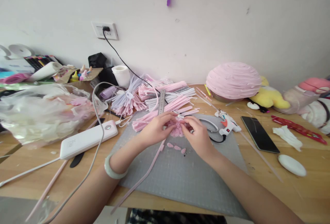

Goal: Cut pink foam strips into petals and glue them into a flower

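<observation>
Between my two hands, above the grey cutting mat [206, 179], is a small ruffled pink piece [176, 130] that looks like a flower of bent pipe cleaners. My left hand [161, 127] pinches its left side, a pale bracelet on the wrist. My right hand [197, 133] has its fingertips closed on the right side. Just below, several small pink petal-shaped bits [176, 147] lie on the mat. A long pink pipe cleaner [149, 170] runs down from near the piece toward the table's front edge. Behind my hands lie bundles of pink pipe cleaners [175, 88] and a metal ruler [161, 102].
A white glue gun [229, 129] rests at the mat's right, beside a black phone [260, 134] and a white oval object [292, 165]. At left are a white power bank [89, 140] with cable and a plastic bag [48, 114]. A pink dome [233, 80] stands behind.
</observation>
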`<state>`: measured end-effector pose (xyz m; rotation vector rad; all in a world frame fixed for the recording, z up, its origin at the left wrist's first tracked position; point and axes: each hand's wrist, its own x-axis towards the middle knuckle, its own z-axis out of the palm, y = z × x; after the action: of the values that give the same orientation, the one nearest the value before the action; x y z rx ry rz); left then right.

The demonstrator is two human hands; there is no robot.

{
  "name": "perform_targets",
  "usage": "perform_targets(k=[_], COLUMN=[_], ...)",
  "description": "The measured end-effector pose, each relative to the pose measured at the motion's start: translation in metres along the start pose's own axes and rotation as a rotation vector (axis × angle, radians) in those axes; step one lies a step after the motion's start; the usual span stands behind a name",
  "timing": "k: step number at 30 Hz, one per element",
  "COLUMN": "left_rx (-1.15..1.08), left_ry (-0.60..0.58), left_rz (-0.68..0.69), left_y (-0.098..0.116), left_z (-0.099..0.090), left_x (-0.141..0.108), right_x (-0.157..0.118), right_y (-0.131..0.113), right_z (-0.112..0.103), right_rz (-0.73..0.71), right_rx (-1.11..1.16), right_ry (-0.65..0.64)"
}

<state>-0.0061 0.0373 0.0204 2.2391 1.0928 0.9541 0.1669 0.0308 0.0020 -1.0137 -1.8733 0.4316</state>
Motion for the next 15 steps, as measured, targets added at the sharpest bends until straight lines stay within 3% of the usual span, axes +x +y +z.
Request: perform_targets(k=[10, 15], left_rx=[-0.098, -0.111], left_ry=[0.104, 0.065], left_rz=[-0.145, -0.135], left_y=[0.003, 0.005], left_z=[0.011, 0.012], left_x=[0.001, 0.001], right_x=[-0.001, -0.003], right_y=[0.001, 0.001], right_z=[0.002, 0.005], right_rz=[0.021, 0.102], right_rx=[0.020, 0.005], right_ry=[-0.002, 0.002])
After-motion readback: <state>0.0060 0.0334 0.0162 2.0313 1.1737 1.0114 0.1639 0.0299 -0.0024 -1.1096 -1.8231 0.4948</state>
